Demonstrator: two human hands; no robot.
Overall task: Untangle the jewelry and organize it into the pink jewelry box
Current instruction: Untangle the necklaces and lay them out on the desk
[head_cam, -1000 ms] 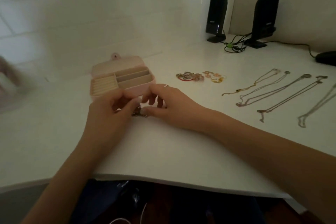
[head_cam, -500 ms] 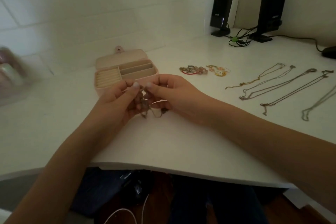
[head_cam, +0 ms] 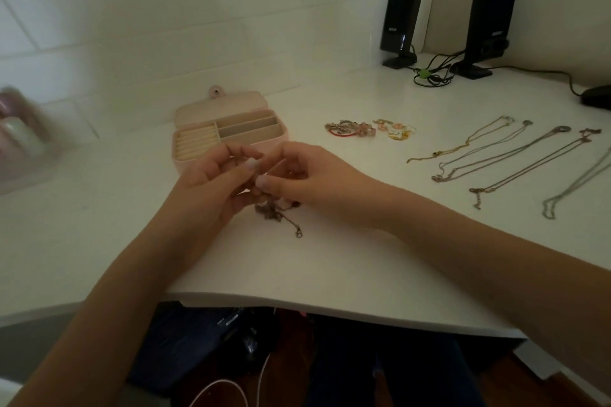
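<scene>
Lowered since half a second ago, the left hand (head_cam: 211, 185) and right hand (head_cam: 310, 178) pinch the tangled beaded chain bracelet (head_cam: 277, 213), whose clasp end apparently trails onto the white table (head_cam: 99, 225). At 12 o'clock sits the open pink jewelry box (head_cam: 228, 129).

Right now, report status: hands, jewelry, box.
Left hand and right hand both pinching the tangled beaded chain, clasp end trailing on the white desk. Open pink jewelry box just behind, compartments look empty. Nothing in the way.
</scene>
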